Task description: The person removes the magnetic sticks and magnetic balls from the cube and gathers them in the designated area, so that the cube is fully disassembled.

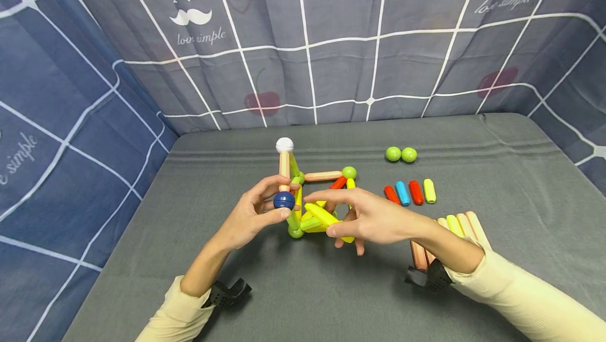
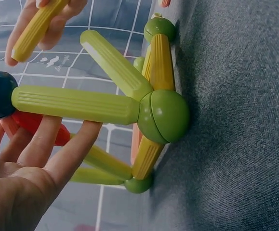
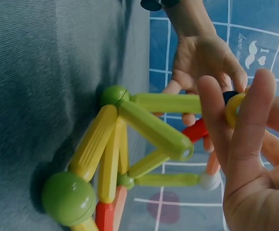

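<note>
My left hand (image 1: 246, 221) holds a dark blue ball (image 1: 284, 200) at the near upper corner of a frame of rods and balls. A light green rod (image 2: 76, 105) runs down from that ball to a green ball (image 2: 164, 116) on the cloth. A peach rod (image 1: 284, 166) joins the blue ball to a white ball (image 1: 284, 145) behind. In my right hand (image 1: 379, 218), a yellow rod (image 1: 323, 214) is pinched between thumb and fingers, just right of the blue ball. Another light green rod (image 2: 115, 65) slants up from the green ball with its upper end free.
Two loose green balls (image 1: 393, 153) lie at the back right. Before them sit short rods, including a blue rod (image 1: 403, 193) and a red rod (image 1: 416, 192). Several peach and yellow rods (image 1: 477, 229) lie near my right forearm. A patterned curtain (image 1: 341, 68) hangs behind the grey cloth.
</note>
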### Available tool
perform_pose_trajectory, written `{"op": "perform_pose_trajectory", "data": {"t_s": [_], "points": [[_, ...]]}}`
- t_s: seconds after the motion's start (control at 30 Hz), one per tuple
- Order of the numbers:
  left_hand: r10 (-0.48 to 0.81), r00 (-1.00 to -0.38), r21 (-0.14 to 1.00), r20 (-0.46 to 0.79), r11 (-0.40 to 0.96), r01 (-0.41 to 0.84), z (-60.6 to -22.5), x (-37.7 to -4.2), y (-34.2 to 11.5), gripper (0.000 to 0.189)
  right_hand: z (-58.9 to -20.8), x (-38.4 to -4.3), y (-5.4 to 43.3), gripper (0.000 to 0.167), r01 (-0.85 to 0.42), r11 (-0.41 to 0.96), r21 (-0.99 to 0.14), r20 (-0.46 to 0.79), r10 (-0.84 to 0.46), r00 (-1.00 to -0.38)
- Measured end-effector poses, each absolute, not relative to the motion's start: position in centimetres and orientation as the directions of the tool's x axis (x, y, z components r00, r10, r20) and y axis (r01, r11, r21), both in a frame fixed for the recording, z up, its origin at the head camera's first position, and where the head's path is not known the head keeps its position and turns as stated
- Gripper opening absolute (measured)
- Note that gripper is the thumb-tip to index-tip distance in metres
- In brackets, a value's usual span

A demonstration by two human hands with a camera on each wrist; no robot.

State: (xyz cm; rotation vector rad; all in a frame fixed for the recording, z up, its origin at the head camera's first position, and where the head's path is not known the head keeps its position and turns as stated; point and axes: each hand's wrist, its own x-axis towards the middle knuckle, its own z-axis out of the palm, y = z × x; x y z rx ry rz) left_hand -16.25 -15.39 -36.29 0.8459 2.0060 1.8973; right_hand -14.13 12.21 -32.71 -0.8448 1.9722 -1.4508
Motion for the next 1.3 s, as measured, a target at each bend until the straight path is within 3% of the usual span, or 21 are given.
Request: {"op": "perform_pose_trajectory", "data": {"t_s": [0.23, 0.6, 0.93, 1.3], "points": [[0.567, -0.799, 0.974, 0.201, -0.028, 0.225, -36.3, -16.2, -15.3, 0.049, -33.3, -14.0, 13.7, 0.058, -0.158, 0.219, -0.963, -0.04, -0.693, -0.72], [0.566, -0.8, 0.977, 0.199, -0.046, 0.21, -36.3, -16.2, -15.2, 0.05, -33.8, -12.7, 17.0, 0.055, -0.368, 0.355, -0.859, 0.08, -0.618, -0.782], [0.574, -0.794, 0.976, 0.202, -0.049, 0.212, -36.4, -16.3, -15.2, 0.047, -34.2, -10.8, 23.2, 0.056, -0.254, 0.396, -0.882, 0.039, -0.476, -0.879], [0.573, -0.793, 0.974, 0.208, -0.047, 0.222, -36.5, -16.4, -15.2, 0.05, -37.4, -9.7, 31.4, 0.053, -0.179, 0.518, -0.836, 0.007, -0.318, -0.948]]}}
